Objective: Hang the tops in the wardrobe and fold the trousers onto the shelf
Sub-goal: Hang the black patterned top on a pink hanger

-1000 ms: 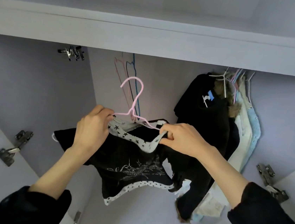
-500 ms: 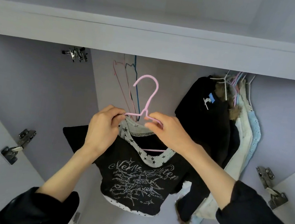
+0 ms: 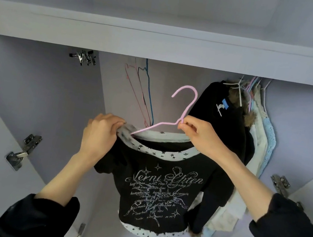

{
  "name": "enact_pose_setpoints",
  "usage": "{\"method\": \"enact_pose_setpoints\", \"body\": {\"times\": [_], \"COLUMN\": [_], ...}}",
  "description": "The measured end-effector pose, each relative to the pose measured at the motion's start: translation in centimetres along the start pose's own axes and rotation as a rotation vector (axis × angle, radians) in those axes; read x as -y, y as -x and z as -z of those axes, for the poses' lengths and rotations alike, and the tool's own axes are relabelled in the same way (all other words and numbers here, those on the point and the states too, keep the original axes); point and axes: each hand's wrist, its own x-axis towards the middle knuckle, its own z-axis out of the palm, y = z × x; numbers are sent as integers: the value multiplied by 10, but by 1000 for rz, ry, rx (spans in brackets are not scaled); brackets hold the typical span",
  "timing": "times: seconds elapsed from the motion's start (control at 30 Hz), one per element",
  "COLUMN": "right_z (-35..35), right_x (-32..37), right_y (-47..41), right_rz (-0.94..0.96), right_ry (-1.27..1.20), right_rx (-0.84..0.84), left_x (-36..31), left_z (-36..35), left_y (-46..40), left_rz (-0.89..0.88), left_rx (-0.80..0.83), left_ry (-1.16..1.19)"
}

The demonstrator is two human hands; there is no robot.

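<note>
A black top (image 3: pixel 160 189) with white script print and a star-patterned collar hangs on a pink hanger (image 3: pixel 185 102) in front of the open wardrobe. My left hand (image 3: pixel 100 133) grips the collar's left shoulder where the hanger arm enters it. My right hand (image 3: pixel 197 132) pinches the hanger at the base of its hook. The hook points up and left, below the wardrobe's top board (image 3: pixel 159 48). The rail itself is hidden behind that board.
Several empty wire hangers (image 3: pixel 144 95) hang at the back centre. A black fur-trimmed garment (image 3: pixel 223 126) and pale tops (image 3: pixel 266 142) hang on the right. Open doors with metal hinges (image 3: pixel 22 151) flank both sides, with another hinge (image 3: pixel 280 184) on the right.
The top has gone from bunched to hanging flat on the hanger. Both hands rose and moved right; my right hand shifted from the collar to the hanger's neck.
</note>
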Motion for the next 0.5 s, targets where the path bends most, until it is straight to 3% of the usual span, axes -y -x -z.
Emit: {"method": "enact_pose_setpoints", "body": {"times": [0.17,0.33,0.5], "right_z": [6,13,23], "right_x": [-6,-16,-26], "right_y": [8,18,29], "right_rz": [-44,-54,-88], "right_ry": [-109,-10,-17], "right_rx": [-120,-59,-97], "left_x": [1,12,30], "left_z": [-12,-19,-24], "left_y": [15,16,22], "left_rz": [-104,-41,138], "left_rx": [235,249,266], "left_ry": [81,35,-33]}}
